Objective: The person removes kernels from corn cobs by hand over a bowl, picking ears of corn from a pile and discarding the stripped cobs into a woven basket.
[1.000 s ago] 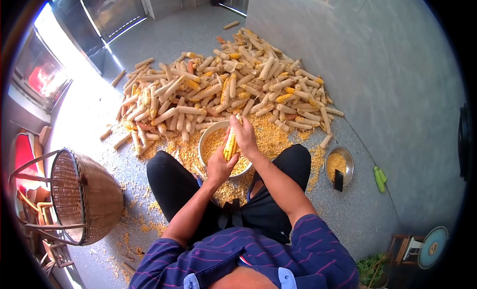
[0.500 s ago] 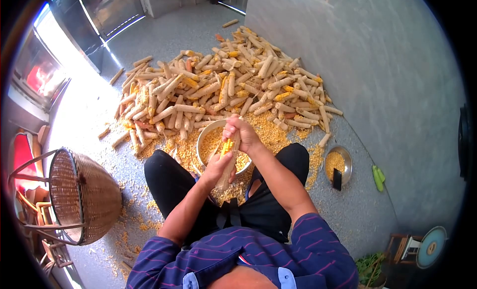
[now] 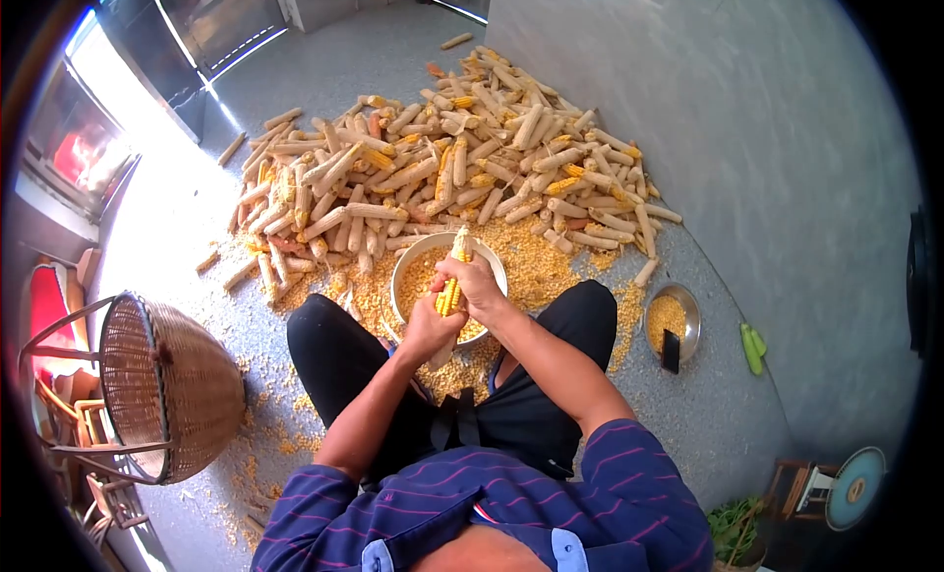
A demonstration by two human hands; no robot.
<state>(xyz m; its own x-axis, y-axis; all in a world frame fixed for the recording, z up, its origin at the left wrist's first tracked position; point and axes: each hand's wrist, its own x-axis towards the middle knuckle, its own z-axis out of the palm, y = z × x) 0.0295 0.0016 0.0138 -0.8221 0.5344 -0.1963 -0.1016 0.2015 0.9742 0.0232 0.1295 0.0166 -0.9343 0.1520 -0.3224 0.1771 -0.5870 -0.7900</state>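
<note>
An ear of corn (image 3: 449,298) with yellow kernels on part of it is held between my two hands, tilted over a white basin (image 3: 397,295) of loose kernels. My left hand (image 3: 434,328) wraps round its lower part, and a pale cob end (image 3: 443,357) pokes out below. I cannot tell if that end belongs to a second cob. Higher up, my right hand (image 3: 476,285) grips the same ear, whose partly bare tip shows above the fingers. The basin stands on the floor between my knees.
Beyond the basin lies a large heap of mostly stripped cobs (image 3: 403,174), with loose kernels (image 3: 541,267) spread around it. A wicker basket (image 3: 202,405) lies at left. On the right are a metal bowl (image 3: 691,311) of kernels, a dark phone-like object (image 3: 671,352) and green vegetables (image 3: 752,348).
My hands have shifted on the corn: the right has slid lower, uncovering the tip, and both are closer together. Less of the pale cob shows below my left hand.
</note>
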